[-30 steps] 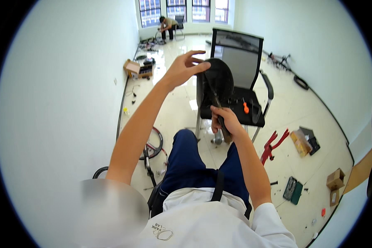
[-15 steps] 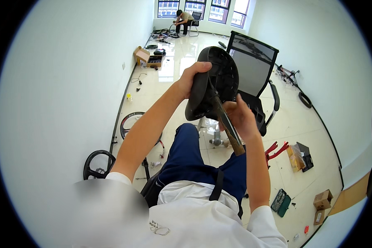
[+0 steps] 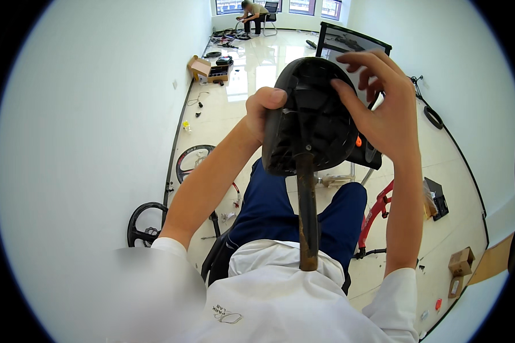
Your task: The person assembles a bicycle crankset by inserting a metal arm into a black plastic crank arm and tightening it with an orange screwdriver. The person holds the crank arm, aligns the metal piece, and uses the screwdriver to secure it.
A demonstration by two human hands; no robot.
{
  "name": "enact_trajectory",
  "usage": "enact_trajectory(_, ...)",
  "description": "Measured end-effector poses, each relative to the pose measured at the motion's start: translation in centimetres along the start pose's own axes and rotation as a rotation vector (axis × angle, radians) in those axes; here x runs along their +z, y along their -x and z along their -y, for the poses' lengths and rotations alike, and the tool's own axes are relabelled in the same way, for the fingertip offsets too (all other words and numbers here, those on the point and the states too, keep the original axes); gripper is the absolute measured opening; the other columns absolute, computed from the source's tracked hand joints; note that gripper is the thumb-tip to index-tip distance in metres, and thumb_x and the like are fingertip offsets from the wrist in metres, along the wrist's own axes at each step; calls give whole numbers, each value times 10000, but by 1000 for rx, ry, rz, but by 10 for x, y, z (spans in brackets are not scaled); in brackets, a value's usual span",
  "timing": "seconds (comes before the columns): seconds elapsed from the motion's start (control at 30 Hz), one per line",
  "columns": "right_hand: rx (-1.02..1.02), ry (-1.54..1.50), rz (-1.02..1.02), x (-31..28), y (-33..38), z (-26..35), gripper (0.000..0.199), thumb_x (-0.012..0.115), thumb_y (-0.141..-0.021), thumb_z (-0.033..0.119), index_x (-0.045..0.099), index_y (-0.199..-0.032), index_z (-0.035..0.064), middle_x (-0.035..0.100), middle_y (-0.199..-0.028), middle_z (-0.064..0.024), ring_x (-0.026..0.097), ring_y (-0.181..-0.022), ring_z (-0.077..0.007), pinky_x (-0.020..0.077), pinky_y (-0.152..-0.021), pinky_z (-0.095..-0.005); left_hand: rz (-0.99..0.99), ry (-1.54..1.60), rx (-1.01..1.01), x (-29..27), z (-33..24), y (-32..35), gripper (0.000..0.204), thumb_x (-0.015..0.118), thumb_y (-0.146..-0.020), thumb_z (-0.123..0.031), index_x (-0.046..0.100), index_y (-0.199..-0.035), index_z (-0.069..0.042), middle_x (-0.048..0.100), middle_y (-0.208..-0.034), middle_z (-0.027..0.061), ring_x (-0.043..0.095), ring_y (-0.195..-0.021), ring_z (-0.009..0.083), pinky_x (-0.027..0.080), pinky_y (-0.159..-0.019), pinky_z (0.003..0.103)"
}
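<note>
A black bicycle saddle is held up in front of me, underside toward the camera. Its rusty seat post points down at my chest. My left hand grips the saddle's left edge, thumb over the rim. My right hand rests on the saddle's right side with the fingers spread over the underside. I am seated, blue trousers below.
A black mesh office chair stands just beyond the saddle. Bicycle wheels lie on the floor at the left wall, a red bike frame at the right. Cardboard boxes and parts are scattered about. Another person sits at the far end.
The saddle came closer to the camera and turned underside up. My right hand left the seat post and moved up onto the saddle's right side; my left hand shifted to its left edge.
</note>
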State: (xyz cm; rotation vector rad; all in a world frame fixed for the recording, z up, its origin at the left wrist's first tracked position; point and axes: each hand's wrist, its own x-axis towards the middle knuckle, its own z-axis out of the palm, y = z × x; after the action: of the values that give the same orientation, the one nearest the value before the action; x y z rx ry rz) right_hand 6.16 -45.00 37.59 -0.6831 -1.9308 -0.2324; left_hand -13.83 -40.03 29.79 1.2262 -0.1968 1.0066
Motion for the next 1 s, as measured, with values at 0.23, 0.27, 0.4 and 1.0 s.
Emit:
enact_trajectory(0.23, -1, 100, 266, 2, -24, 1, 268, 739, -768, 187, 716, -934, -21, 698, -855, -163, 660, -749, -298, 523, -740, -363, -69, 33, -96, -4, 11, 1, 932, 607, -713, -581, 423, -1412, 8, 553, -1304, 270, 609, -1133, 398, 509, -992, 486)
enact_trajectory(0.27, 43, 72, 298, 2, -27, 4, 259, 739, -764, 183, 719, -913, -28, 700, -843, -176, 667, -753, -308, 525, -747, -366, -69, -16, -118, -7, 12, 1, 1027, 593, -690, -691, 411, -1423, 5, 524, -1319, 297, 598, -1126, 446, 516, -966, 531)
enact_trajectory(0.4, 97, 29, 332, 10, -33, 5, 240, 737, -750, 167, 726, -868, -42, 704, -815, -199, 679, -750, -322, 532, -762, -357, -147, 57, -163, -25, 21, 10, 1196, 582, -628, -861, 399, -1423, 13, 492, -1308, 324, 585, -1107, 487, 511, -943, 575)
enact_trajectory(1.0, 201, -138, 465, 28, -34, -15, 288, 719, -758, 210, 730, -893, -45, 694, -798, -157, 664, -740, -244, 525, -729, -325, 133, 599, -334, 12, 16, 18, 1201, 479, -647, -901, 411, -1404, 29, 478, -1278, 396, 568, -1078, 559, 522, -845, 622)
